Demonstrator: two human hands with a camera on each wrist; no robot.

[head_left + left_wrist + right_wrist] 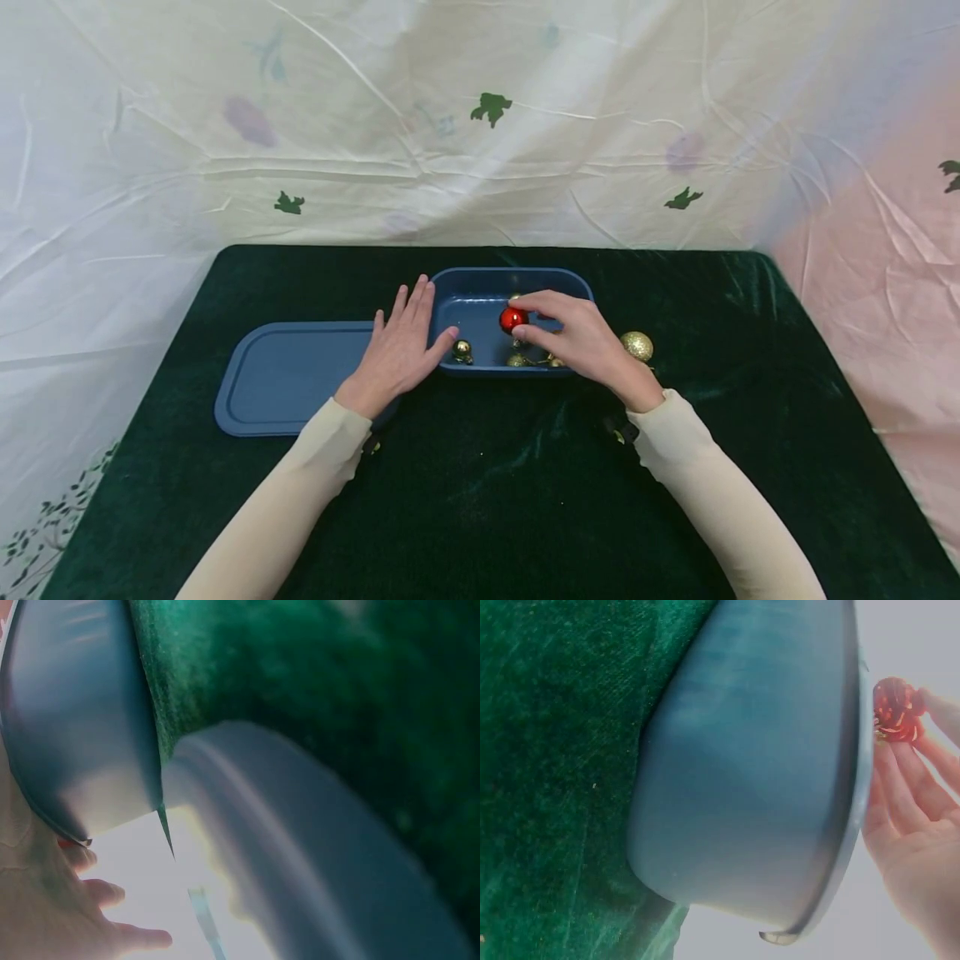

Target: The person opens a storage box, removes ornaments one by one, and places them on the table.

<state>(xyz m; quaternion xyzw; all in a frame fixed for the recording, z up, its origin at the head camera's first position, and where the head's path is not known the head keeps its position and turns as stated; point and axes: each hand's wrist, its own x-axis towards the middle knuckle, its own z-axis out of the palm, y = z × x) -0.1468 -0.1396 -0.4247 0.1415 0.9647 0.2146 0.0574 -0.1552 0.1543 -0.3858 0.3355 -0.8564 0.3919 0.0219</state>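
A shiny red bauble (513, 319) is pinched between the thumb and fingers of my right hand (581, 333), over the blue container (510, 372). The right wrist view shows the same red bauble (897, 709) just above the container's rim. My left hand (401, 346) rests with straight fingers at the container's left edge. Inside the container lie several gold baubles, among them a small shiny one (462, 350) on the left and a glittery one (517, 360) near the front wall. My right hand hides part of the container's inside.
A blue lid (300, 375) lies flat left of the container, partly under my left forearm. One larger glittery gold bauble (637, 345) sits on the table right of the container, beside my right wrist. Dark green velvet cloth (480, 517) covers the table.
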